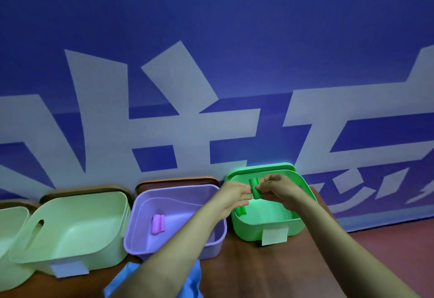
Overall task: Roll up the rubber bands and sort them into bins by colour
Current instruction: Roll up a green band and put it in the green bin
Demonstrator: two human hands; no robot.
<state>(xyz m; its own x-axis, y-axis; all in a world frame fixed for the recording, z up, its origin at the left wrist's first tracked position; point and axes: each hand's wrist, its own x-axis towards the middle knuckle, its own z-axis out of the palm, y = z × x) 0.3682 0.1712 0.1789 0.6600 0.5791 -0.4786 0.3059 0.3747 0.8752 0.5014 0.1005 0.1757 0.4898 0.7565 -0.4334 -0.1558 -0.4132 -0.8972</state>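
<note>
Blue cloth (pixel 195 283) lies at the near edge of the desk (pixel 246 269), with two bare forearms reaching over it. The left hand (pixel 231 195) and right hand (pixel 280 188) both pinch a rolled green band (pixel 254 188) above the green bin (pixel 253 228), where another green roll (pixel 242 211) lies. A pink roll (pixel 157 224) sits in the purple bin (pixel 133 233).

Blue banner (pixel 211 16) behind; brown table (pixel 258 269); blue cloth (pixel 193 283).
</note>
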